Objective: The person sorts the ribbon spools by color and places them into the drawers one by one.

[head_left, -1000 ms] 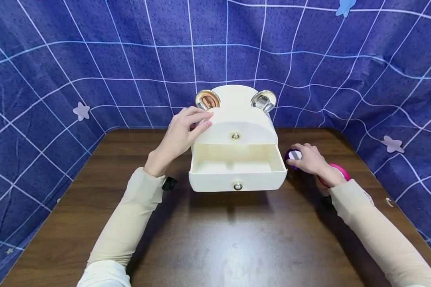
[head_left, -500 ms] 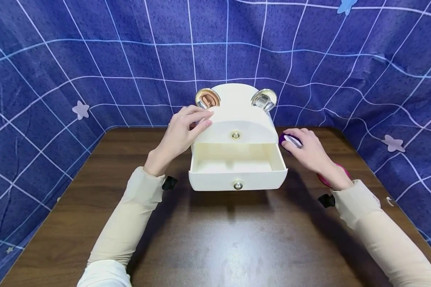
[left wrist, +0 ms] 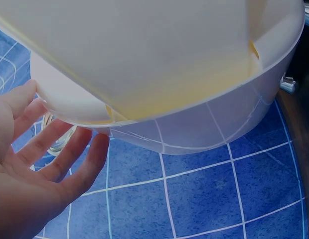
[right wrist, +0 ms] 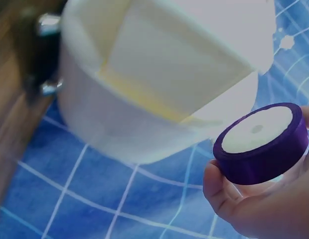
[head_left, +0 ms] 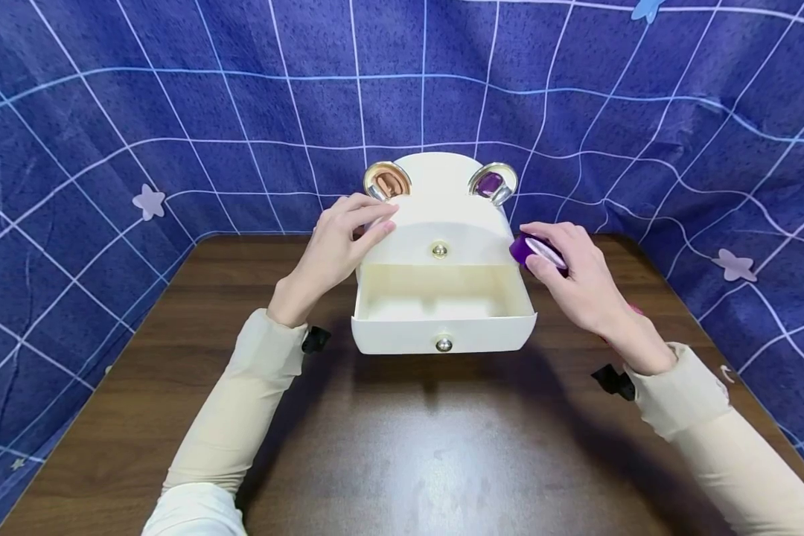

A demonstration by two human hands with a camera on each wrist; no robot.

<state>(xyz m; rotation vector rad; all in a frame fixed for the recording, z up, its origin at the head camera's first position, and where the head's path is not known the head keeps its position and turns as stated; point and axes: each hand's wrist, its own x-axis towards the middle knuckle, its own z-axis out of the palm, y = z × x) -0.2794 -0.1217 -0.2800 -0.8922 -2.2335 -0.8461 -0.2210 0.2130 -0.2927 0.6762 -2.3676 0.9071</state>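
Note:
A white box (head_left: 442, 223) with two round shiny ears stands at the back middle of the table, its lower drawer (head_left: 395, 336) pulled out and bare inside. My left hand (head_left: 335, 246) rests against the box's left upper side with loosely extended fingers; in the left wrist view its fingertips touch the white edge. At the box's right side, my right hand (head_left: 583, 286) holds a roll of purple ribbon (right wrist: 264, 162) between thumb and fingers, raised over the table. The roll has a white flat face with a small centre mark.
A pink round thing (head_left: 635, 309) lies mostly hidden behind my right wrist. The brown wooden table (head_left: 429, 447) reaches back to a blue gridded cloth (head_left: 254, 112). Metal knobs sit on the drawer fronts, the lower knob (head_left: 444, 345) sticking out towards me.
My right hand has lifted the purple ribbon roll from the table beside the box and brought it up and left, close to the drawer. The left hand has stayed put.

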